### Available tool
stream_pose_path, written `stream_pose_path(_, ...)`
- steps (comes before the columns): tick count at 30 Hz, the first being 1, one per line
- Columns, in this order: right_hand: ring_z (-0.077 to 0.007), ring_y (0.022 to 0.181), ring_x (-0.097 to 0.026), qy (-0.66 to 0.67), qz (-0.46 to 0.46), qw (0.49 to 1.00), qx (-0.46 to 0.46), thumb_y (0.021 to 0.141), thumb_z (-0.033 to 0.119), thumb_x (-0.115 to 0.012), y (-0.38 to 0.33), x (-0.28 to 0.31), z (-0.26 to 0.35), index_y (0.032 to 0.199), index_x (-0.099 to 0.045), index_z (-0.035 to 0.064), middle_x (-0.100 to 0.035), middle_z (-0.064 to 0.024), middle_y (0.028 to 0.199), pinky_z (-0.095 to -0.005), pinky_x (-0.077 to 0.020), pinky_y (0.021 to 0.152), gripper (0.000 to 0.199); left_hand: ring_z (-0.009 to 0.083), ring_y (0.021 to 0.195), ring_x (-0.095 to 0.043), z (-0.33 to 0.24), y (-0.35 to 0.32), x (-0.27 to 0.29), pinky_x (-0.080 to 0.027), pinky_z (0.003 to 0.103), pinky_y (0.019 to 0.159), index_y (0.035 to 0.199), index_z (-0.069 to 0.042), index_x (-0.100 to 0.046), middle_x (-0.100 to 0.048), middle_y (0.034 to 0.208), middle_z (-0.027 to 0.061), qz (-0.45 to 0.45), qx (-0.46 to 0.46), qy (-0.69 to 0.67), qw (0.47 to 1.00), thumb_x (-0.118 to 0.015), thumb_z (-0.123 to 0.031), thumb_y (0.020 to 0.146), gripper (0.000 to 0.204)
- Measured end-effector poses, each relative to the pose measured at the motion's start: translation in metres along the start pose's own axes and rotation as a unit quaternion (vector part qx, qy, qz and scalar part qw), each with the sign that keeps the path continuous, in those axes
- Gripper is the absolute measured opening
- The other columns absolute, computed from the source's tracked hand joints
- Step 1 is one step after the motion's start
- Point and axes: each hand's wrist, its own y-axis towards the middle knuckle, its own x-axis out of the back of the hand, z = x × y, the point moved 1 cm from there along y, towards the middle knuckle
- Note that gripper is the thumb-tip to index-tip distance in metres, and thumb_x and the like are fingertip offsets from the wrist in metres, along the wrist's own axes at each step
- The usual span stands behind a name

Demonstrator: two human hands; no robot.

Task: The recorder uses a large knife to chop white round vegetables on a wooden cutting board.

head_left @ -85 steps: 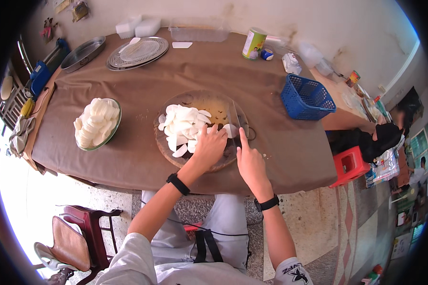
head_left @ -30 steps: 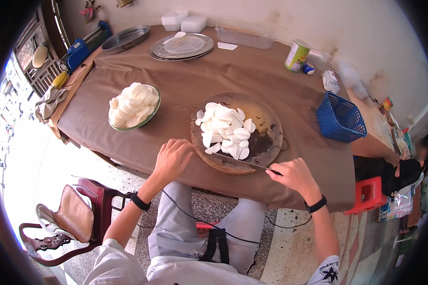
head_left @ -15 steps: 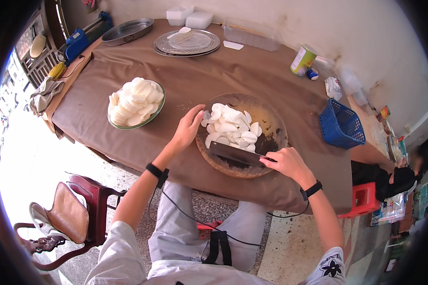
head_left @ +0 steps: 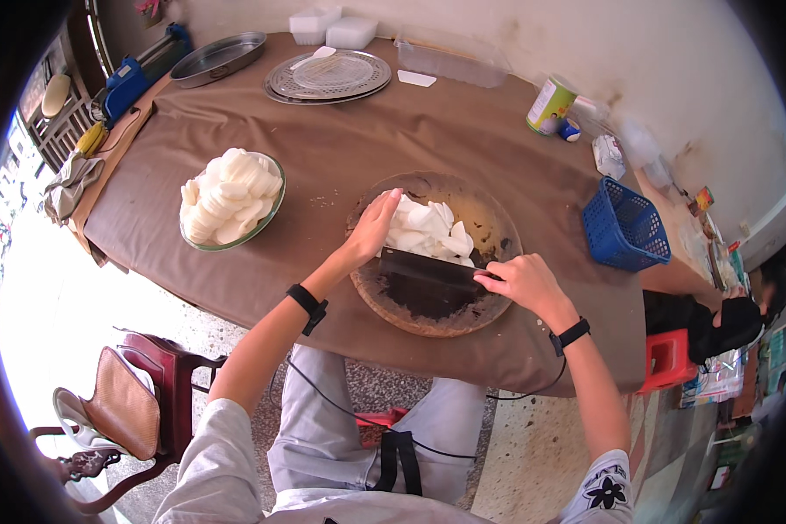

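On a round wooden chopping board (head_left: 489, 205) lies a heap of thin white slices (head_left: 430, 229). My right hand (head_left: 526, 282) is closed around the handle of a cleaver (head_left: 432, 269), whose dark blade stands along the near side of the heap. My left hand (head_left: 375, 225) lies against the heap's left side with its fingers stretched out and gripping nothing; its fingers hide some of the slices. To the left, a green-rimmed bowl (head_left: 251, 234) is piled high with more white slices (head_left: 227, 194).
Perforated metal trays (head_left: 345, 83), a round pan (head_left: 218, 61) and a clear plastic tray (head_left: 454, 61) stand along the back. A blue basket (head_left: 622, 225) and a green-and-white can (head_left: 552, 105) are at the right. Cables hang near my wrists.
My left hand has moved right, onto the heap's edge. The cleaver has moved slightly up the board, and the slices are pressed into a tighter heap, baring the board's near part.
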Motion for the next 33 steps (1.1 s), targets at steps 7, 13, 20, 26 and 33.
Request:
stream_pose_path(7,-0.0331,0.055,-0.065,-0.006,0.016,1.000,0.000,0.098,0.046,-0.074,0.006,-0.006,-0.022,0.077,-0.071,0.0140,-0.064,-0.0106,0.059,-0.0427,-0.0484,0.052,0.039,0.0356,0.149,-0.049,-0.004,0.011,-0.009,-0.032,0.042,0.125,0.153,0.000,-0.056,-0.056,0.156,0.0227,-0.034,0.010,-0.003,0.999,-0.031,-0.067,0.112,0.083)
stream_pose_path(13,-0.0350,0.054,-0.063,0.006,0.004,1.000,-0.010,0.100,0.051,-0.070,0.013,-0.008,-0.036,0.075,-0.070,0.0149,-0.062,-0.0119,0.055,-0.0441,-0.0479,0.052,0.044,0.0359,0.145,-0.053,-0.008,0.028,-0.013,-0.035,0.042,0.123,0.147,-0.001,-0.062,-0.062,0.150,0.0228,-0.048,0.014,0.014,0.999,-0.028,-0.070,0.111,0.085)
stream_pose_path(20,-0.0353,0.055,-0.064,0.009,-0.009,1.000,-0.012,0.100,0.048,-0.070,0.019,-0.005,-0.044,0.076,-0.071,0.0139,-0.062,-0.0128,0.056,-0.0447,-0.0487,0.052,0.042,0.0356,0.145,-0.053,-0.016,0.049,-0.014,-0.035,0.042,0.123,0.144,0.005,-0.063,-0.061,0.150,0.0254,-0.039,-0.003,-0.013,0.999,-0.030,-0.069,0.111,0.088)
stream_pose_path(26,-0.0337,0.056,-0.064,-0.003,0.021,1.000,-0.002,0.098,0.040,-0.075,0.006,0.008,-0.021,0.075,-0.070,0.0102,-0.065,-0.0117,0.060,-0.0435,-0.0475,0.052,0.038,0.0357,0.153,-0.043,-0.022,0.050,0.000,-0.029,0.045,0.128,0.152,0.005,-0.056,-0.053,0.159,0.0239,0.014,0.023,-0.001,1.000,-0.031,-0.070,0.111,0.089)
stream_pose_path(33,-0.0315,0.051,-0.063,0.022,-0.018,0.999,0.024,0.100,0.040,-0.074,0.009,0.003,0.023,0.071,-0.065,0.0126,-0.063,-0.0093,0.056,-0.0423,-0.0467,0.047,0.041,0.0387,0.147,-0.049,-0.031,0.052,0.021,-0.035,0.046,0.125,0.152,0.006,-0.055,-0.056,0.155,0.0245,-0.004,0.025,0.027,0.999,-0.035,-0.072,0.110,0.091)
